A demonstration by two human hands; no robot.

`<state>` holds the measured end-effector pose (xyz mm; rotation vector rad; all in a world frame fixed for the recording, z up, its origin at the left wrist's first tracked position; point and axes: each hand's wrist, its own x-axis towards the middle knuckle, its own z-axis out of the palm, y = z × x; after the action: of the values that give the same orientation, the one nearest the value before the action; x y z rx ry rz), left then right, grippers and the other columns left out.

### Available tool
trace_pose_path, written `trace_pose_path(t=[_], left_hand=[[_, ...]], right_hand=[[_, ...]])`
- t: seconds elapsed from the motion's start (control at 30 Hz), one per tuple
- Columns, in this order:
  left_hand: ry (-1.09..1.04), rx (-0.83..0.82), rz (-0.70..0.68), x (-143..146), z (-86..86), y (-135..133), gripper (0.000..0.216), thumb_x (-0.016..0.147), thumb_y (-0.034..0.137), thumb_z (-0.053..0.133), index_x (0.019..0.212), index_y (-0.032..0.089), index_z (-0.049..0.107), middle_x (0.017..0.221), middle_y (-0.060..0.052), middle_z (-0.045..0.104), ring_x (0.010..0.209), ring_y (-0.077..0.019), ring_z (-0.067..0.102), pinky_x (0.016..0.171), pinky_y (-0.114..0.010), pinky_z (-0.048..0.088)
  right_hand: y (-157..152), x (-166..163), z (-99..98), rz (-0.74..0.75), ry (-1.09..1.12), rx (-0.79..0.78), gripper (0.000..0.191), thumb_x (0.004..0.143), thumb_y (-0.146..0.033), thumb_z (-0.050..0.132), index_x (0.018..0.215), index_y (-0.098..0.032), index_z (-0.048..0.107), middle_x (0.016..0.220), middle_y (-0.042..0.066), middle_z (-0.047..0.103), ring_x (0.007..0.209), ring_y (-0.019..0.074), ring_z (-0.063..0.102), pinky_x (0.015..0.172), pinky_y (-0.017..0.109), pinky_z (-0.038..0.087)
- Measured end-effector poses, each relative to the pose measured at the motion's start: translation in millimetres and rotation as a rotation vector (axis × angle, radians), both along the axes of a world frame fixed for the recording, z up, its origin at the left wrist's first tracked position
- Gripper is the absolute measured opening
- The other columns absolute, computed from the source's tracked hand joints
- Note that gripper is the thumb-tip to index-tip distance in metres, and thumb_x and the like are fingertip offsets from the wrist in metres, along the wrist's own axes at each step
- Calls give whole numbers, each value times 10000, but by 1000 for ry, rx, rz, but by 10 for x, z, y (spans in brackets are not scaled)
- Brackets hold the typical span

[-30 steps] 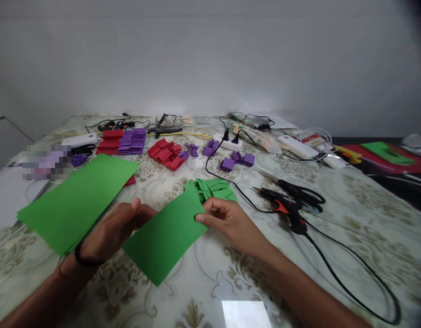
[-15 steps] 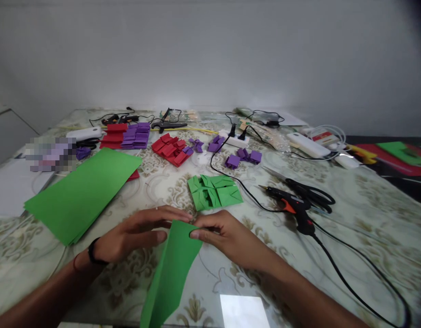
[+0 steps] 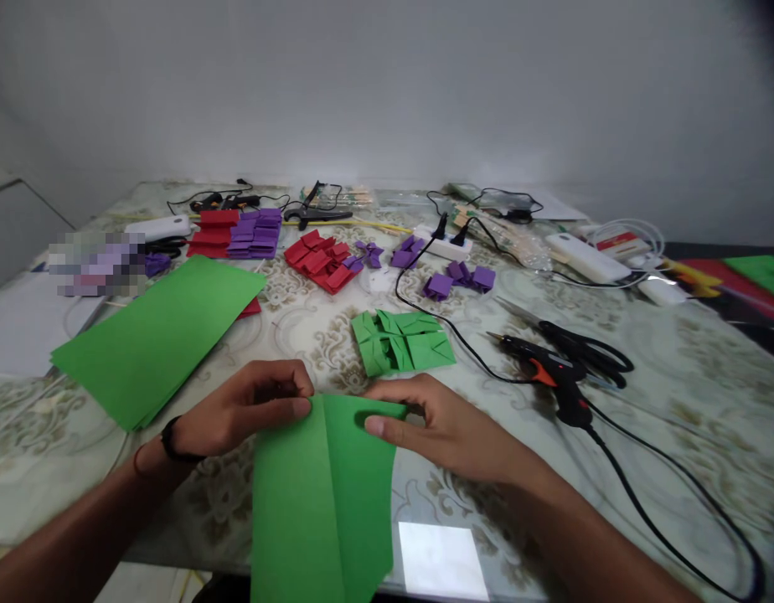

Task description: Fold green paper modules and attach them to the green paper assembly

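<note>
A creased sheet of green paper (image 3: 299, 494) stands opened along a lengthwise fold at the table's near edge. My left hand (image 3: 245, 410) pinches its top left edge between thumb and curled fingers. At the top right, my right hand (image 3: 434, 427) has its thumb on the sheet's face and its fingers behind the edge. Just beyond my hands lie folded green paper pieces (image 3: 403, 342). A stack of green paper (image 3: 161, 335) rests to the left of my left hand.
Right of my hands are a black glue gun (image 3: 544, 368) with its cord and black-handled scissors (image 3: 585, 345). Folded red pieces (image 3: 324, 261), purple pieces (image 3: 438, 286) and a white power strip (image 3: 446, 243) lie farther back. A white power bank (image 3: 588, 256) sits back right.
The green sheet has been spread from a narrow fold into two wider panels. My left hand now grips its left edge, and my right hand has shifted slightly right. The view has tilted slightly.
</note>
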<state>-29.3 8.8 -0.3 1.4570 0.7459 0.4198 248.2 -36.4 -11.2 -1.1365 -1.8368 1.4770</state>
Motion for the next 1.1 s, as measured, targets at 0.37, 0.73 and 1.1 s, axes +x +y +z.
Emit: trace_pose_path(t=[0.37,0.73,1.1], left_hand=[[82,40,-71,65,1,-6,296,984,455,728,912,169,753,781,-21,695,689,-147,573,603,-240,427],[121,165,-161,158,-56,-90,250,1009,385,684,905,180,782,766,-7,708,697,-154,586,663,-256,465],[123,173,-139,194,-89,-121,249,1033,320,634,898,178,788,810,-1,768,753,-153,661,719,-248,487]], right_hand=[[-41,-59,-90,-18,-52,-37,284,971,-414,748,807,-182,750,729,-7,666,677,148,553,597,266,394],[-115,-180,-66,-23,22,-142,308,951,-471,770,825,-190,764,708,-14,652,649,140,527,584,267,382],[-119,-200,-63,-33,7,-90,187,958,-339,727,846,-190,739,753,-16,668,686,136,560,610,257,405]])
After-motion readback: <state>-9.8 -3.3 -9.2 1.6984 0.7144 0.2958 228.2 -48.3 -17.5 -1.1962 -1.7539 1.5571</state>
